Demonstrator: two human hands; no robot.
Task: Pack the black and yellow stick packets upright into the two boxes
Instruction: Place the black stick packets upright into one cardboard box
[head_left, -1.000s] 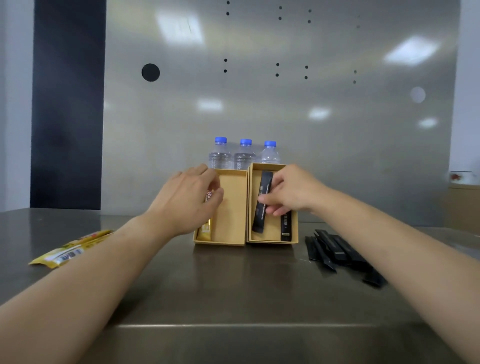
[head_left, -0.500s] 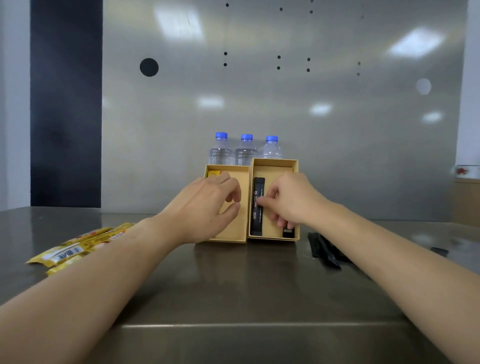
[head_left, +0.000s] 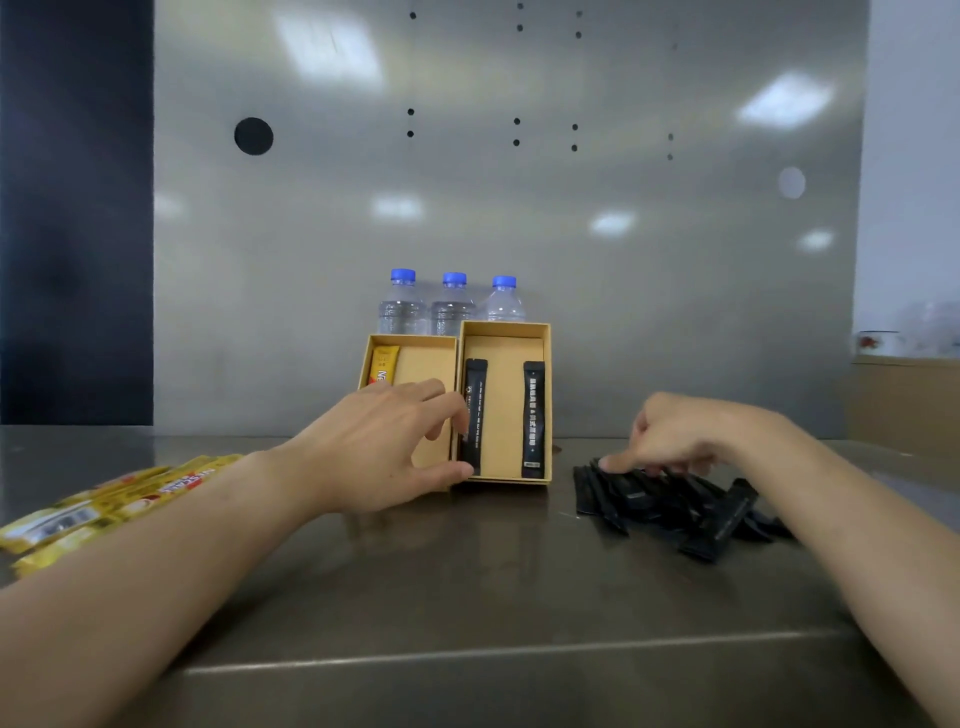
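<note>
Your left hand (head_left: 384, 441) sits in front of the left box (head_left: 426, 364), fingers bent and thumb stretched along the front edge where the two boxes meet. It hides the lower half of that box, so you see only the top of one yellow stick packet (head_left: 384, 364) standing against its left wall. You cannot tell whether your fingertips touch the shared wall or the near black stick packet (head_left: 475, 410), nor whether the hand grips anything.

The right box (head_left: 506, 395) holds two packets upright: that one at its left wall and a second black packet (head_left: 533, 415) at its right wall, with bare cardboard between them.

Your right hand (head_left: 680, 436) hangs over the loose pile of black packets (head_left: 675, 504) on the table (head_left: 467, 597), right of the boxes. Its fingers curl down and the forefinger tip touches the pile's top. Blur hides whether it pinches a packet.

Loose yellow packets (head_left: 104, 499) lie far left, partly covered by your forearm and cut off by the frame edge. Three water bottles (head_left: 453, 306) stand just behind the boxes, their lower parts hidden.
</note>
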